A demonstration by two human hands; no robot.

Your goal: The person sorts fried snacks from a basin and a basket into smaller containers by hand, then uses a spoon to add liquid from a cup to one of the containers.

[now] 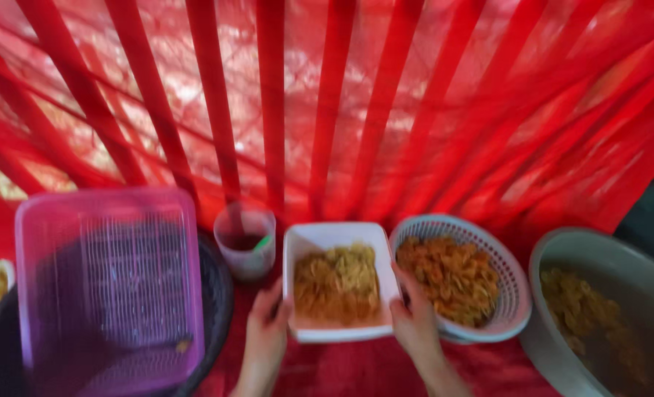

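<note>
here, gripping the white rectangular dish (337,283) by both side rims with left hand (266,331) and right hand (414,320), keeping the yellow food (338,285) level, just left of the round basket (514,294).

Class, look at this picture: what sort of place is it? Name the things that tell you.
Probably an informal food-preparation spot. Red netting hangs behind; both hands hold a white tray of yellowish food, beside a round basket of orange food and a grey basin.
</note>
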